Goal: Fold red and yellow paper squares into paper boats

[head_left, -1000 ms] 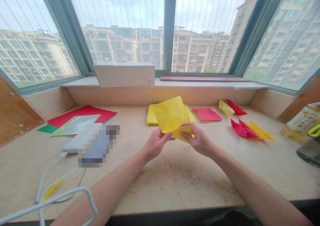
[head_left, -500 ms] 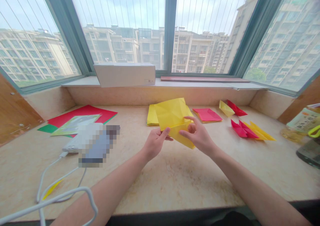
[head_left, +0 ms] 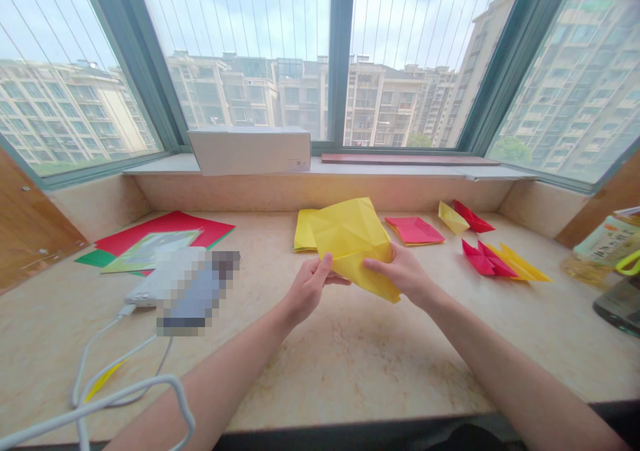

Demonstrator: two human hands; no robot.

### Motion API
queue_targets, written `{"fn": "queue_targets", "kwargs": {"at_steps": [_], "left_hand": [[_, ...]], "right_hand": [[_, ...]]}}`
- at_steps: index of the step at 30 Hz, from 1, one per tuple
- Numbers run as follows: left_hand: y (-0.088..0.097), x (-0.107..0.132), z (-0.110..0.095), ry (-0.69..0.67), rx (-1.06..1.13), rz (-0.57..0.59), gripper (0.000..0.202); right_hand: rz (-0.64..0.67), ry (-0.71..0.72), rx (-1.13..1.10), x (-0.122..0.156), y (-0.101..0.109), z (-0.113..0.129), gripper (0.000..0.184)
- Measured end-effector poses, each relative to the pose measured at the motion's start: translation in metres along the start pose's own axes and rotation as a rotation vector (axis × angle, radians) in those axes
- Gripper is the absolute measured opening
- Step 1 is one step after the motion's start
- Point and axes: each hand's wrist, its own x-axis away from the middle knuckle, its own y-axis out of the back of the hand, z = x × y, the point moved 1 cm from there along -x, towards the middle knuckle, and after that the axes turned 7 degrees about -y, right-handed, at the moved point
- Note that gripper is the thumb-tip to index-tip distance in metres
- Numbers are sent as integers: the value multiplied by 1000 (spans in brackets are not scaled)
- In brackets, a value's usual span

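Note:
A creased sheet of yellow paper [head_left: 353, 231] is held tilted above the counter between both hands. My left hand [head_left: 311, 283] pinches its lower left edge, thumb on top and fingers underneath. My right hand [head_left: 403, 271] grips the right side, with the thumb on the front face and the other fingers hidden behind the sheet. Crease lines cross the paper, and its lower part bends along a fold. Behind it lies a stack of yellow paper [head_left: 304, 230], partly covered by the held sheet.
Pink folded papers [head_left: 414, 230] lie right of the hands. Further right are folded paper boats [head_left: 453, 218], a pink folded shape [head_left: 485, 259] and a plastic bottle [head_left: 600, 244]. At left are red sheets [head_left: 170, 228], a white power bank [head_left: 145, 288] and cables [head_left: 125, 398]. A white box [head_left: 250, 152] stands on the sill.
My right hand has closed around the sheet's right side, its fingers passing from the front to behind the paper. The sheet has shifted slightly right.

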Motion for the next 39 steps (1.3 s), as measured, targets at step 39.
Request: {"fn": "queue_targets", "kwargs": {"at_steps": [39], "left_hand": [[15, -10, -1, 200, -46, -64, 49]], "right_hand": [[-263, 61, -68, -12, 17, -13, 36]]}}
